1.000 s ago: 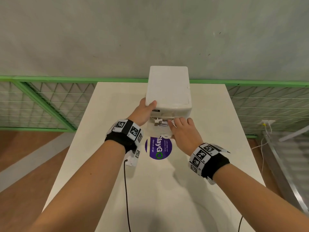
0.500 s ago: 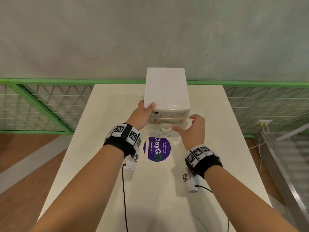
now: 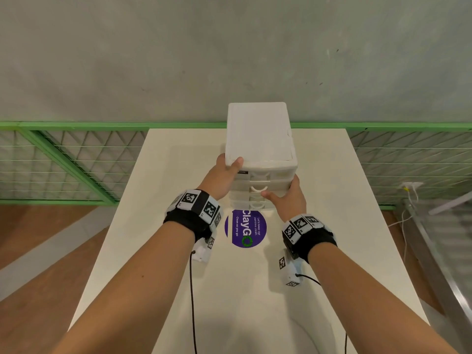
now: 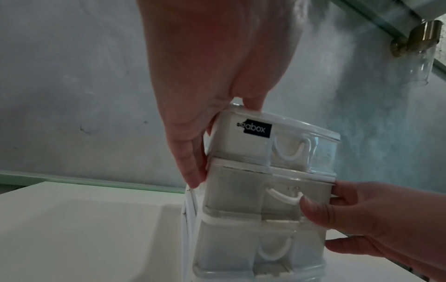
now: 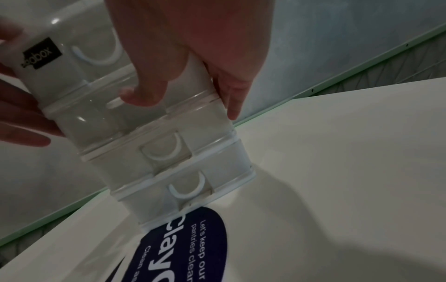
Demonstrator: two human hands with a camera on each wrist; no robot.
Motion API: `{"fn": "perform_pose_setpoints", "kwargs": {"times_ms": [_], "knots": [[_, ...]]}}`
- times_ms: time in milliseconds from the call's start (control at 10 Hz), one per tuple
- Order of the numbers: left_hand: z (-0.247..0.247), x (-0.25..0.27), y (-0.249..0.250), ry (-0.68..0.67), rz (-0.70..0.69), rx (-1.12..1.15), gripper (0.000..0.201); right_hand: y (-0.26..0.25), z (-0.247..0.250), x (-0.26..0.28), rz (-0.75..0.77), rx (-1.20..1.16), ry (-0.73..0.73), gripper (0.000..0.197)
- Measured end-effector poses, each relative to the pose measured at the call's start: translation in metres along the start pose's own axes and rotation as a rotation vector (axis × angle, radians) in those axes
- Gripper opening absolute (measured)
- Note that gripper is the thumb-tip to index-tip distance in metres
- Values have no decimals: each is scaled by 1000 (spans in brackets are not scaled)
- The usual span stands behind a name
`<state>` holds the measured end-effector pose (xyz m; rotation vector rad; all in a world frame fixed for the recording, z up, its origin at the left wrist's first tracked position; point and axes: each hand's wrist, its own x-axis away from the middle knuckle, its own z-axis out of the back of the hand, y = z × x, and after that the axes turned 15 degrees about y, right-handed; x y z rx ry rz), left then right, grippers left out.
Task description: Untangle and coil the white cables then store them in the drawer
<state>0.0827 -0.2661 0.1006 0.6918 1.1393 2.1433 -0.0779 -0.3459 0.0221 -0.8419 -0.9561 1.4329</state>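
Observation:
A white plastic drawer unit (image 3: 259,134) with several stacked translucent drawers stands on the white table (image 3: 178,175). Every drawer front sits flush. My left hand (image 3: 224,172) grips its top left corner, thumb on the lid and fingers down the left side (image 4: 190,171). My right hand (image 3: 286,198) holds the right side, its thumb (image 4: 316,208) pressed on the second drawer's front (image 4: 241,190) beside the curved handle (image 4: 284,196). No white cable is plainly in view. A thin white strip (image 4: 189,219) runs down the unit's left edge; I cannot tell what it is.
A round purple sticker (image 3: 246,228) lies on the table just in front of the unit. Beyond the far edge run a green rail with wire mesh (image 3: 76,154) and a grey wall. A metal frame (image 3: 439,251) stands off the table's right side.
The second drawer was open a second ago, my right hand at its contents. It is now shut, and my right hand has shifted to the unit's right side. My left hand stayed put.

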Motion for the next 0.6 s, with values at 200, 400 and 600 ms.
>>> {"fn": "perform_pose_setpoints", "kwargs": {"times_ms": [200, 400, 600], "knots": [[1, -2, 0, 0, -23, 5, 57, -2, -11, 3, -5, 26, 111, 65], [0, -2, -6, -15, -57, 12, 59, -3, -12, 7, -14, 38, 113, 66], [9, 22, -27, -31, -50, -109, 75, 11, 8, 29, -103, 314, -103, 95]]}}
